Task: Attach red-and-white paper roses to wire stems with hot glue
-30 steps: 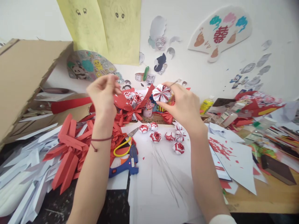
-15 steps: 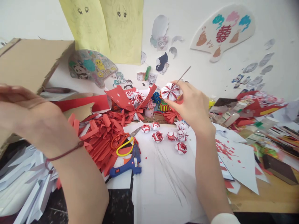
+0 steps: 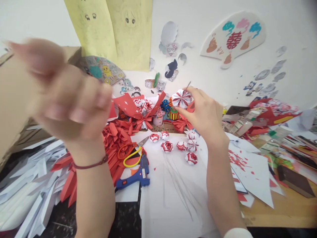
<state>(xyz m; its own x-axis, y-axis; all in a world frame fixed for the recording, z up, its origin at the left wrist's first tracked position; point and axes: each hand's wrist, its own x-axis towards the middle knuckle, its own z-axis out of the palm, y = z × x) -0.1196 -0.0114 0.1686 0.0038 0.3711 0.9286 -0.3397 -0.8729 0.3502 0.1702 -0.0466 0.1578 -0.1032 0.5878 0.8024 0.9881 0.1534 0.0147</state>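
Note:
My right hand [image 3: 206, 115] pinches a red-and-white folded paper flower [image 3: 182, 98] between thumb and fingers, its pleated side facing me. A thin dark stick [image 3: 188, 85] pokes up behind the flower at my fingertips; whether it is fixed to it I cannot tell. At the left, my left hand [image 3: 71, 96] is raised close to the camera, its fingers bent but smeared by motion, and nothing shows in them. Several small red-and-white paper flowers [image 3: 167, 146] lie on the white sheet [image 3: 170, 201]. Beside them are scissors [image 3: 132, 155] with orange and yellow handles and a blue glue gun [image 3: 135, 177].
Heaps of folded red strips [image 3: 116, 138] and white strips [image 3: 32, 181] lie at the left, near a cardboard box [image 3: 15, 99]. A red-wrapped paper bouquet [image 3: 143, 109] stands against the wall. Papers and a brown block [image 3: 296, 181] lie at the right.
My left hand has swung up and toward the middle from the left edge, and its fingers are now bent. My right hand keeps the flower nearly in place; less of the stick shows.

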